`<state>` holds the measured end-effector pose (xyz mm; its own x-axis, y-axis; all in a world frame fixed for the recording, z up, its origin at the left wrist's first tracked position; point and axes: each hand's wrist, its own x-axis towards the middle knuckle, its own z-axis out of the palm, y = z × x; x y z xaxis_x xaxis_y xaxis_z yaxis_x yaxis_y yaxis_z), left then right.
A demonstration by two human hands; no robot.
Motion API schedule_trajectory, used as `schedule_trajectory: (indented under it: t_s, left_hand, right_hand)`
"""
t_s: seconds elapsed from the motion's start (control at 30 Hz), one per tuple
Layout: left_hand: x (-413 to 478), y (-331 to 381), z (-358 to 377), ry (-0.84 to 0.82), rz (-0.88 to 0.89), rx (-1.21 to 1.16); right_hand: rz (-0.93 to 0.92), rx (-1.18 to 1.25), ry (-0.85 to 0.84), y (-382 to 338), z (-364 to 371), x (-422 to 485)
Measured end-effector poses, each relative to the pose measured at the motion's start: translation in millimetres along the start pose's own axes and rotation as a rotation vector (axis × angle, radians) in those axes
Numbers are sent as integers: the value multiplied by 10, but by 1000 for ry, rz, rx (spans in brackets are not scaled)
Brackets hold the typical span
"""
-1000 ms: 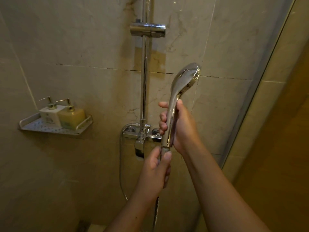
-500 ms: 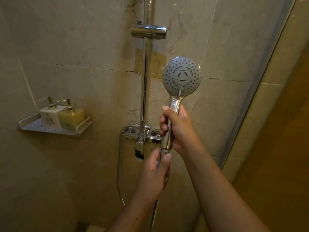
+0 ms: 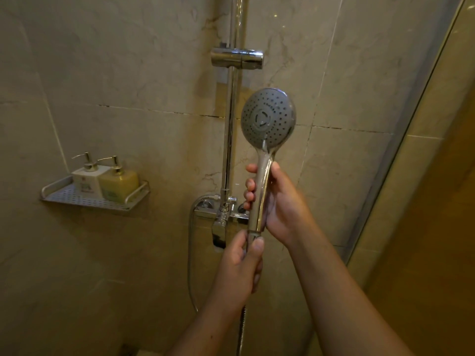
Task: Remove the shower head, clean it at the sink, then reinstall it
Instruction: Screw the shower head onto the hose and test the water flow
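Observation:
A chrome shower head (image 3: 268,119) stands upright in front of the tiled wall, its grey spray face turned toward me. My right hand (image 3: 280,204) grips its chrome handle from the right side. Just below, my left hand (image 3: 241,263) pinches the hose nut at the handle's base between thumb and fingers. The metal hose (image 3: 241,327) hangs down from that nut and loops back up to the mixer valve (image 3: 222,211). The empty holder bracket (image 3: 237,57) sits on the vertical chrome rail (image 3: 229,140), above and left of the head.
A perforated metal shelf (image 3: 84,199) on the left wall carries two pump bottles, one white (image 3: 86,179) and one yellow (image 3: 118,183). A glass shower panel (image 3: 401,150) runs diagonally down the right side.
The shower head turned about its handle: side-on a second ago, its spray face now points at me. My right hand regripped the handle; the left stayed on the nut.

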<state>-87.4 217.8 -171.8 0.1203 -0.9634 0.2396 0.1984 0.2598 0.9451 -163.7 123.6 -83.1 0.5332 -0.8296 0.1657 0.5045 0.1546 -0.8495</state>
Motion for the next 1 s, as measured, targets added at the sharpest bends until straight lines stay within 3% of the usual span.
schedule_trajectory:
  t_s: [0.23, 0.53, 0.73, 1.0]
  left_hand:
    - [3, 10, -3, -18, 20, -15]
    - [-12, 26, 9, -25, 21, -10]
    - [13, -10, -23, -25, 16, 1]
    - [27, -30, 38, -45, 27, -15]
  right_hand:
    - [-118, -49, 8, 9, 63, -2]
    - [-72, -138, 64, -44, 94, 7]
    - [71, 11, -54, -127, 36, -15]
    - [-35, -48, 25, -121, 19, -59]
